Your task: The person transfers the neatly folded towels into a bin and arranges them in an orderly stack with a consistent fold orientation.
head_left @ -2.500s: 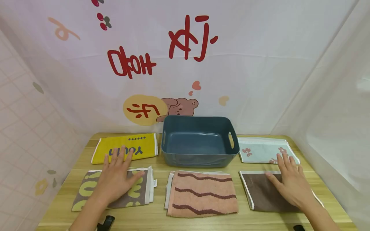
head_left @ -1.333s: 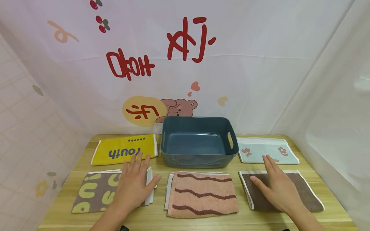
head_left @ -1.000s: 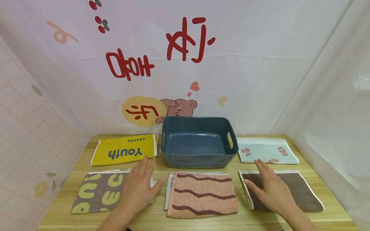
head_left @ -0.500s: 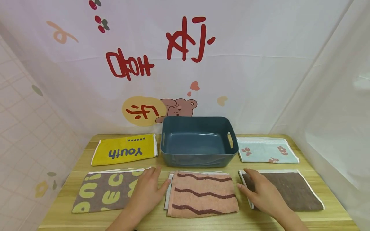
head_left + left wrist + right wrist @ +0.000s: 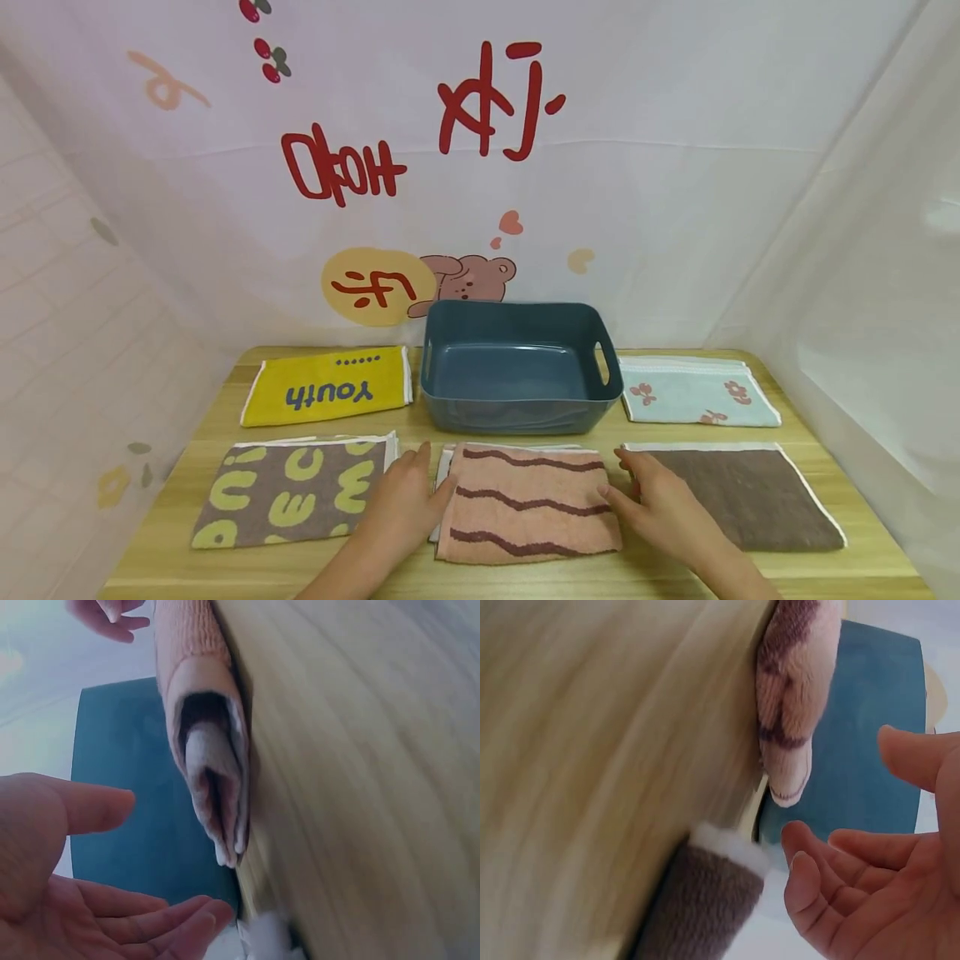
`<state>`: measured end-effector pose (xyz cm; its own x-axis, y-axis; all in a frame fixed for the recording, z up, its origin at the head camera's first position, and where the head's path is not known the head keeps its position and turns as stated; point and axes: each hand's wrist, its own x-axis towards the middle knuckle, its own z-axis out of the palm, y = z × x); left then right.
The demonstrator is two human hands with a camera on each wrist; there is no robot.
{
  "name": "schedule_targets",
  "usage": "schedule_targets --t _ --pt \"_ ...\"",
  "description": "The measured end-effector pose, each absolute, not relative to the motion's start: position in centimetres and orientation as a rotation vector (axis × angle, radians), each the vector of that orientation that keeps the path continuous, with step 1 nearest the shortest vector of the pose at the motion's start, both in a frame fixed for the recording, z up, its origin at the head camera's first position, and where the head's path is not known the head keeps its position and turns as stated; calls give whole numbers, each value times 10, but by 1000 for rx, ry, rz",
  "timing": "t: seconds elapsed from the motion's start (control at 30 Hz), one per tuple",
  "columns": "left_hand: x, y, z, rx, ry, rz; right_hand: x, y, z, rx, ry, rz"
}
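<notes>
A folded peach towel (image 5: 528, 504) with dark wavy stripes lies at the front middle of the table. My left hand (image 5: 401, 504) is at its left edge, over the near right end of a grey-brown towel with yellow-green letters (image 5: 288, 492). On the other side, my right hand (image 5: 663, 504) has its thumb tip at the peach towel's right edge. A plain brown towel (image 5: 757, 500) lies partly behind that hand. In the left wrist view, thumb and fingers are apart with the folded layers of the peach towel (image 5: 206, 742) beyond them. The right wrist view shows loosely bent fingers (image 5: 874, 866) holding nothing.
Behind the peach towel stands a dark blue-green bin (image 5: 517, 417) with side handle holes. A yellow "Youth" towel (image 5: 322, 392) lies left of it, a pale blue floral towel (image 5: 693, 396) right of it. A printed white curtain (image 5: 645, 208) hangs behind the wooden table (image 5: 465, 583).
Both hands have come inward and down from over the outer towels to either side of the peach towel. The towels and the bin have stayed in place.
</notes>
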<state>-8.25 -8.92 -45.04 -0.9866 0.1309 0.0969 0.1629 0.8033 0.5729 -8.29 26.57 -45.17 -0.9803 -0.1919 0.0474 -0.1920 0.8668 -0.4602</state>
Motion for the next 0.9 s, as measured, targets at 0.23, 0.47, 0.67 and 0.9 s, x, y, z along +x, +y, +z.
schedule_targets --t 0.23,0.47,0.67,0.9 --pt "-82 -81 -450 -196 -2982 -983 -86 257 -457 256 -3145 746" --pt "-85 -76 -454 -173 -3059 -1026 -87 249 -463 187 -3190 804" --pt "-86 -73 -455 -132 -3115 -1044 -87 245 -467 106 -3247 769" --pt "-89 -71 -456 -76 -3153 -1048 -89 242 -468 78 -3251 758"
